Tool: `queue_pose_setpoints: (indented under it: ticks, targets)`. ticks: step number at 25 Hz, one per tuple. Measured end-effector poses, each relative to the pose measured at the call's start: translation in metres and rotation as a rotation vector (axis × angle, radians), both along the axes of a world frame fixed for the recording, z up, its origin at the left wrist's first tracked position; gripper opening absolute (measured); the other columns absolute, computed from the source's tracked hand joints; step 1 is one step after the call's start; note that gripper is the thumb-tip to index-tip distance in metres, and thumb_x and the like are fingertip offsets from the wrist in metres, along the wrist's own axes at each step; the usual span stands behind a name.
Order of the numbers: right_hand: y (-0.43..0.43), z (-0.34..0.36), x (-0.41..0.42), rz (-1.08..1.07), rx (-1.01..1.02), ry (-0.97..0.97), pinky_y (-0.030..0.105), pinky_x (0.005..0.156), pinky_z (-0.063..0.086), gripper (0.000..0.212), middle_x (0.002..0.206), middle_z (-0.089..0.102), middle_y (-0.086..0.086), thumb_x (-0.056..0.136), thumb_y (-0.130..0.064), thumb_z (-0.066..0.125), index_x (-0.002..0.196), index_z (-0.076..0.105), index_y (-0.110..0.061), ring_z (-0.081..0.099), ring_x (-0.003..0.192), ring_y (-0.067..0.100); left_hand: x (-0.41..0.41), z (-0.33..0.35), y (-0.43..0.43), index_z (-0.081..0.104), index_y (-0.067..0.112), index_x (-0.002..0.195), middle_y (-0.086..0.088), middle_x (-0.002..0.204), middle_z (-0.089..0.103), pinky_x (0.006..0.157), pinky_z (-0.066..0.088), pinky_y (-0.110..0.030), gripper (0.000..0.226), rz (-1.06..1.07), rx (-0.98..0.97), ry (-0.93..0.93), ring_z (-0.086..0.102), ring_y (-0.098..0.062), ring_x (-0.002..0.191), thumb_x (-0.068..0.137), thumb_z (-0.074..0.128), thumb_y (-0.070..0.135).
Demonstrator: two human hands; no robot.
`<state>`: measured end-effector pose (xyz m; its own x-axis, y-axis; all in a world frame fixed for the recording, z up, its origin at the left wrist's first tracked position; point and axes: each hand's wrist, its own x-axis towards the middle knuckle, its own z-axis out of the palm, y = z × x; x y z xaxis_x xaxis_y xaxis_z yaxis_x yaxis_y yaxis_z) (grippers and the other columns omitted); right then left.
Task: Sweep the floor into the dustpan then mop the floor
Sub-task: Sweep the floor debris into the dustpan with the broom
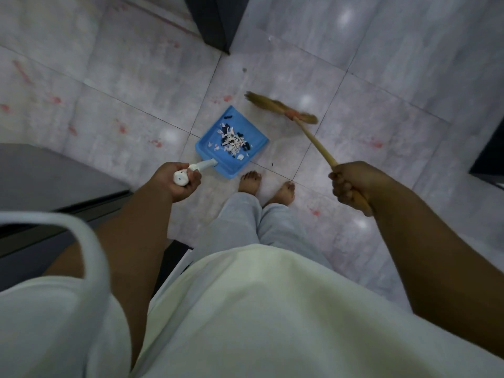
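Note:
A blue dustpan (218, 154) sits just ahead of my bare feet, holding a heap of white and black scraps (231, 140). My left hand (177, 184) is closed around the dustpan's white handle (196, 167). My right hand (351, 184) grips the wooden stick of a broom (316, 140). The broom's straw head (281, 107) is blurred, just beyond the dustpan's far right edge. A few small dark specks (244, 69) lie on the pale tiled floor (381, 77) further out.
Red smears mark the floor tiles (57, 99) to the left and around my feet. A dark cabinet corner (215, 23) stands ahead at the top. A grey counter surface (41, 175) is at my left, and another dark edge (491, 154) at the right.

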<state>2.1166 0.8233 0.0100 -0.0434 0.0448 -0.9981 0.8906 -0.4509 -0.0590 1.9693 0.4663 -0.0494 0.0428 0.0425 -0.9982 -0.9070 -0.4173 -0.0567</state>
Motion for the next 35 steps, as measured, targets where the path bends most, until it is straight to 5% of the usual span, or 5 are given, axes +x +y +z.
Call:
queue_pose_setpoints:
  ticks: [9,19,24,35]
  targets:
    - [-0.037,0.013,0.056,0.087,-0.123,-0.078,0.018,0.03,0.024,0.018,0.046,0.037,-0.001,0.099,-0.017,0.042,0.087,0.05,-0.007,0.03,0.033,0.009,-0.002,-0.001,0.029,0.04,-0.01,0.116,-0.015,0.08,0.048,0.042,0.046,-0.016,0.03,0.044,0.032,0.022,0.048,-0.016,0.057,0.098,0.043,0.013]
    - [0.02,0.034,0.121,-0.153,-0.069,-0.017,0.018,0.027,0.023,0.02,0.05,0.034,-0.003,0.101,-0.02,0.037,0.086,0.047,-0.01,0.026,0.032,0.008,-0.006,0.009,0.032,0.043,-0.008,0.113,-0.015,0.073,0.049,0.053,0.048,-0.011,0.027,-0.064,0.048,0.051,0.049,-0.012,0.058,0.097,0.044,0.013]
    - [0.001,0.039,0.144,-0.388,-0.043,-0.028,0.016,0.026,0.021,0.023,0.048,0.033,-0.003,0.102,-0.021,0.036,0.083,0.046,-0.011,0.026,0.03,0.007,-0.026,0.019,0.04,0.044,-0.005,0.114,-0.015,0.064,0.051,0.043,0.047,-0.014,0.026,-0.266,0.081,0.042,0.053,-0.015,0.045,0.098,0.042,0.015]
    - [-0.143,0.041,0.182,-0.995,-0.187,-0.059,0.014,0.023,0.021,0.035,0.039,0.032,-0.005,0.103,-0.022,0.033,0.069,0.038,-0.015,0.027,0.025,0.005,-0.12,0.026,0.034,0.039,-0.003,0.124,-0.012,0.075,0.049,0.038,0.047,-0.018,0.033,-0.923,0.008,0.007,0.049,-0.01,0.053,0.097,0.042,0.016]
